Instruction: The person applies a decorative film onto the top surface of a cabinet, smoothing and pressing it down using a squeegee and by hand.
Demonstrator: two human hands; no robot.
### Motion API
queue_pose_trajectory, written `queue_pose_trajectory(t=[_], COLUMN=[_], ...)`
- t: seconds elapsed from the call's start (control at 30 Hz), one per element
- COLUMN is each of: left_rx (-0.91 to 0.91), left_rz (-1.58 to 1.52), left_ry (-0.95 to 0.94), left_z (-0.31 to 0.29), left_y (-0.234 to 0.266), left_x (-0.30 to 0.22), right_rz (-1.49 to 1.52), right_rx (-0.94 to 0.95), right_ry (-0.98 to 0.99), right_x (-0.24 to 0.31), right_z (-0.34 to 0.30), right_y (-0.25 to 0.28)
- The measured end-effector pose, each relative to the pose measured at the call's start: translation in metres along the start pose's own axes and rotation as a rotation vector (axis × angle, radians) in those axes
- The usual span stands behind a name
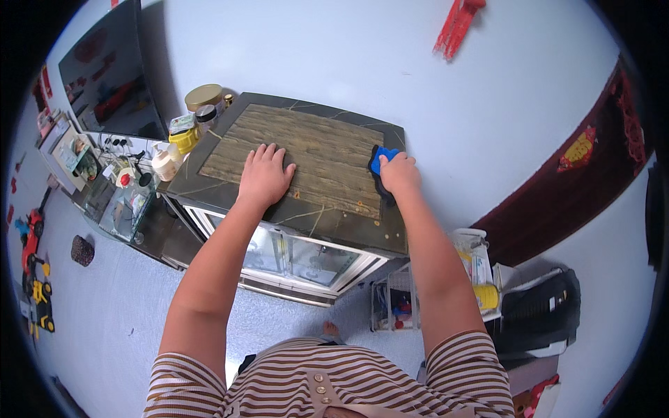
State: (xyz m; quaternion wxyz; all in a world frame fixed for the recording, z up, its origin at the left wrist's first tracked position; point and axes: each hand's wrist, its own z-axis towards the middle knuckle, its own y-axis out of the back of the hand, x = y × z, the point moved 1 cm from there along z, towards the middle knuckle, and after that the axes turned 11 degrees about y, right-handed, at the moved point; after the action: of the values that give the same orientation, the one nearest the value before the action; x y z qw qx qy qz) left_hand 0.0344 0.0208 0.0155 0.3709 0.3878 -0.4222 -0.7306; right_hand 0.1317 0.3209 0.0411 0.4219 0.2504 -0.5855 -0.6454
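Note:
My left hand [266, 175] lies flat on the wood-grain top panel of a cabinet [306, 143], its fingers stretched and slightly apart. At the panel's right edge, my right hand [399, 174] is closed round a blue cloth with a dark border [380, 159]. The cloth rests against the cabinet top, and part of it is hidden under my fingers. A dark, veined border frames the panel, with a few small yellowish spots near the front right. Below the top, the cabinet's glass front [300, 259] shows a white frame.
Jars [205, 97], a yellow container [185, 139] and a pump bottle [164, 166] stand left of the cabinet top. A television [111, 73] and a glass tank [122, 209] are farther left. At right are a shelf rack [474, 265], a black bag [540, 306] and a dark red curtain [557, 167].

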Motion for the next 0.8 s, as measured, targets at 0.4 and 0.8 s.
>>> queue_pose_trajectory(t=[0.4,0.8], left_rx=[-0.022,-0.024], left_rz=[-0.035,-0.043], left_ry=[-0.017,-0.011], left_z=[-0.005,-0.002], left_y=[0.014,0.012], left_x=[-0.003,-0.003], right_rz=[0.057,0.043], right_rx=[0.002,-0.012], right_ry=[-0.067,-0.082], right_x=[-0.01,-0.011], right_z=[0.119,0.115], right_y=[-0.015,-0.014])
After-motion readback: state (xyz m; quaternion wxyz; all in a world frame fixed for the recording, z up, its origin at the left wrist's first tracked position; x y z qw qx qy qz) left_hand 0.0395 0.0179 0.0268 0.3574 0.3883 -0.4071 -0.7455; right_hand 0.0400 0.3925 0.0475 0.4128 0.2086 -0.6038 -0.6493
